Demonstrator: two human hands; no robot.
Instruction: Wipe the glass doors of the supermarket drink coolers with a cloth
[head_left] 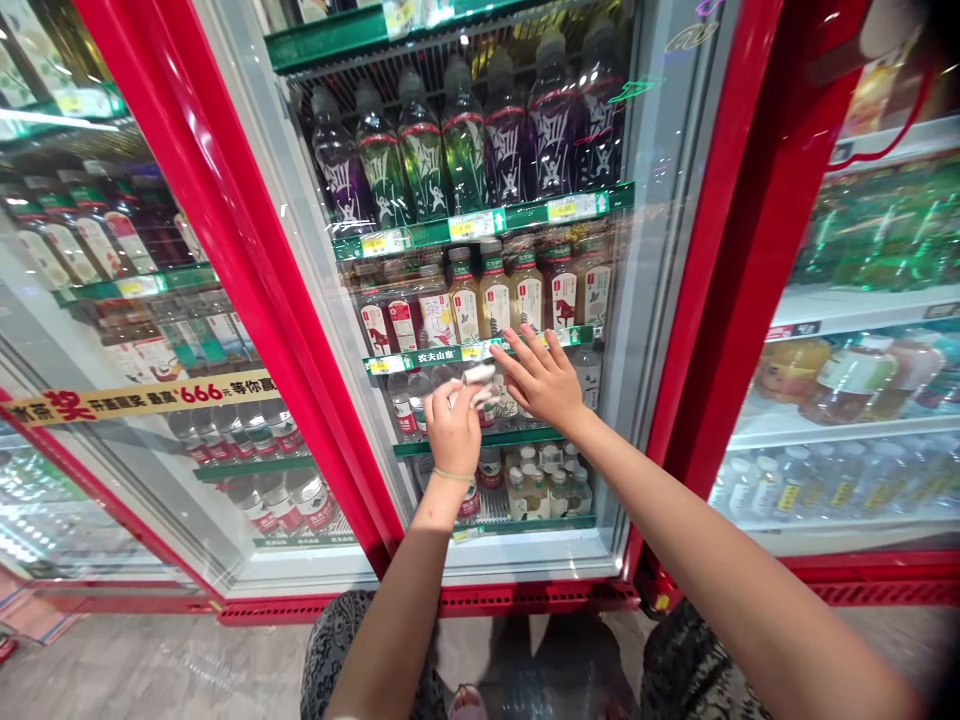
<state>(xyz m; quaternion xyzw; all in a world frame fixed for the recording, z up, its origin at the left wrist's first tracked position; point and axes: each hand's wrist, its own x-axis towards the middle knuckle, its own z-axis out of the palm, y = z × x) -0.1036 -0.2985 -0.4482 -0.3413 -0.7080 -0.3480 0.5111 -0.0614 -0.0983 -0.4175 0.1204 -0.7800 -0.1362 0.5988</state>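
Note:
My left hand (452,427) is closed around a small white crumpled cloth or tissue (478,378), held against the glass door (660,250) of a red drinks fridge. My right hand (541,378) lies open with fingers spread flat on the same glass, just right of the cloth, at the level of a green shelf strip (420,357). Behind the glass stand rows of bottles: purple and green ones (465,140) on the upper shelf, tea bottles (495,295) below them, and small water bottles (540,480) on the lower shelf.
A red door frame (247,270) splits this fridge from another glass door at left, which carries a yellow banner (150,398). A further fridge (862,380) with bottles stands at right. The grey floor (150,665) and my patterned trouser legs show below.

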